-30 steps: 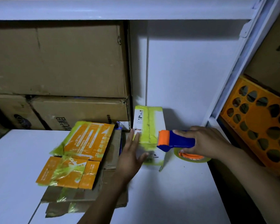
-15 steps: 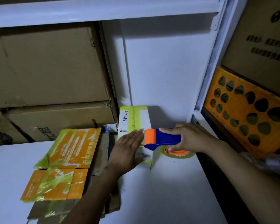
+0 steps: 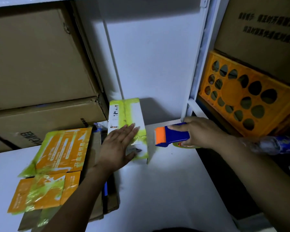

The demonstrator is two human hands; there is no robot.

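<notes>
— So, where is the box (image 3: pixel 136 114)?

— Resting on the white table (image 3: pixel 166 190), toward the back wall, already banded with yellow-green tape. The left grip (image 3: pixel 119 146) lies flat on its top with the fingers straight. It presses down and is not curled round anything.

— And the tape gun (image 3: pixel 176 133)?

— At three o'clock from the box, near it but apart. The right grip (image 3: pixel 197 133) is clenched round the blue handle. The orange end faces the box, and the tape roll (image 3: pixel 186 145) sits underneath, low by the table.

— How would you do this pass well?

— I'd press the flat palm firmly so the light box can't slide toward nine o'clock. Then I'd meet the box's edge squarely with the orange end and pull in one steady line, so the strip overlaps the old band without wrinkles. After that, smooth it with flat fingers.

— Anything in the way?

— Flattened orange cartons (image 3: pixel 64 148) at eight o'clock, just beside the left forearm. Brown boxes (image 3: pixel 40 56) stand at ten, and an orange crate (image 3: pixel 246 97) at two, well apart. Only the cartons look likely to snag.
</notes>
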